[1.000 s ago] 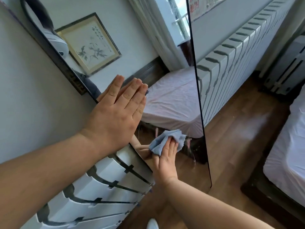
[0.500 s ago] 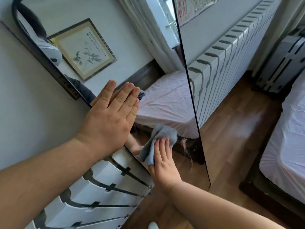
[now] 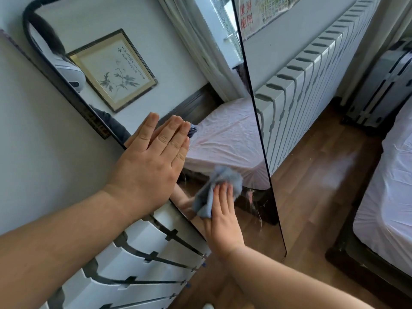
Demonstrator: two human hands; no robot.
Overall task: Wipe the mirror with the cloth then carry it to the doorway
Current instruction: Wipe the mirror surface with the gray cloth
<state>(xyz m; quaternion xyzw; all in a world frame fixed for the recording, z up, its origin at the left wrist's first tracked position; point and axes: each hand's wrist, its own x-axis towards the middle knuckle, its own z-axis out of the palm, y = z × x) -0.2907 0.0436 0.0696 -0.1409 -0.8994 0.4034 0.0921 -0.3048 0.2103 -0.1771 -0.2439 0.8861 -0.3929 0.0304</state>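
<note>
blue cloth [image 3: 219,192] bunched under the right grip [image 3: 223,210], flat against the mirror [image 3: 225,134]; left grip [image 3: 151,161] open, empty

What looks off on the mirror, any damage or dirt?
No cracks or chips visible on the mirror. Pale streaky smears sit low on the glass, just right of the cloth under the right hand; they look like unwiped residue. The left hand lies flat at the frame edge.

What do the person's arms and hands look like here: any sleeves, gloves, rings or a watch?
Both forearms are bare, with no sleeve in view. The left hand and right hand wear no gloves, and no rings, watch or wristband show on the visible sides.
</note>
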